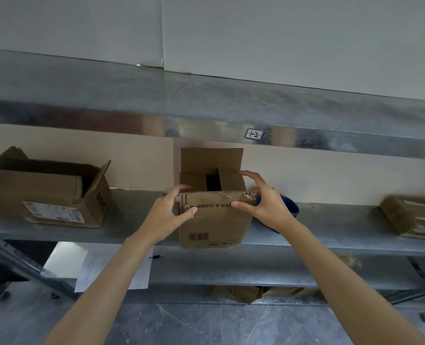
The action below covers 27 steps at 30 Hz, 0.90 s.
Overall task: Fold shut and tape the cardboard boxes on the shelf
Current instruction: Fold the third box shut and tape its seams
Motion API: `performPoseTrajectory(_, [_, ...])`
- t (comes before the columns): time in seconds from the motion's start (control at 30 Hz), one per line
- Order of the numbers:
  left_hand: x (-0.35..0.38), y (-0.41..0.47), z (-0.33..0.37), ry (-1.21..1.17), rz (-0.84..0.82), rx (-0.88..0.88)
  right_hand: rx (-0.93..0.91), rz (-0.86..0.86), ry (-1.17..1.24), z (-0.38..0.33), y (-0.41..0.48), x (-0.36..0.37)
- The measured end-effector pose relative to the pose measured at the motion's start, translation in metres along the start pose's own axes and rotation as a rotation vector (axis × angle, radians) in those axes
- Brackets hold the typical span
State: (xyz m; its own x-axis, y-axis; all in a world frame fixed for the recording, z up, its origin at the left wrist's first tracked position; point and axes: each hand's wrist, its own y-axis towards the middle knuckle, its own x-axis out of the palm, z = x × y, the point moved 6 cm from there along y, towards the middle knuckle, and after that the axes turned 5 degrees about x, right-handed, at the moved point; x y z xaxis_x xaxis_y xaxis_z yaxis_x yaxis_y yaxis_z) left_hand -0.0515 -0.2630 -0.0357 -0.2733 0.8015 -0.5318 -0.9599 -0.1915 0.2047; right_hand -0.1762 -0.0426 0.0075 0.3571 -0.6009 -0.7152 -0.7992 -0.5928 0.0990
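Fig.: L hand & R hand each pinch near flap of mid box, which sits at shelf front lip. Side flaps in; far flap upright. Risk: hard fold may rip the ragged flap edge or tip box off lip.

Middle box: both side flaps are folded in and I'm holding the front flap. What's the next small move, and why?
Probably tip the front flap inward over the side flaps. The left grip and right grip pinch it near its top corners, the side flaps lie folded in, and the rear flap stands upright, so it can close on top afterwards.
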Motion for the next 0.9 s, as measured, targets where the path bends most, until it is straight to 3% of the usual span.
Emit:
performPoseTrajectory(0.17, [0.002, -0.001, 0.003, 0.014, -0.005, 0.021, -0.044, -0.013, -0.024, 0.005, -0.001, 0.004])
performPoseTrajectory(0.33, [-0.008, 0.0, 0.002, -0.041, 0.258, 0.015, -0.003, 0.092, 0.101, 0.014, 0.01, 0.002])
performPoseTrajectory(0.43, [-0.01, 0.004, -0.001, 0.013, 0.33, -0.025, -0.001, 0.134, 0.104, 0.02, 0.014, 0.003])
performPoseTrajectory(0.57, [-0.014, 0.014, -0.005, -0.01, 0.234, -0.107, -0.01, 0.132, 0.078, 0.023, 0.019, 0.002])
performPoseTrajectory(0.7, [-0.011, 0.027, -0.003, -0.057, 0.085, -0.074, -0.023, 0.005, 0.086, 0.024, 0.029, 0.004])
performPoseTrajectory(0.9, [-0.009, 0.03, -0.004, -0.044, 0.125, -0.063, -0.027, -0.042, -0.002, 0.025, 0.035, -0.002])
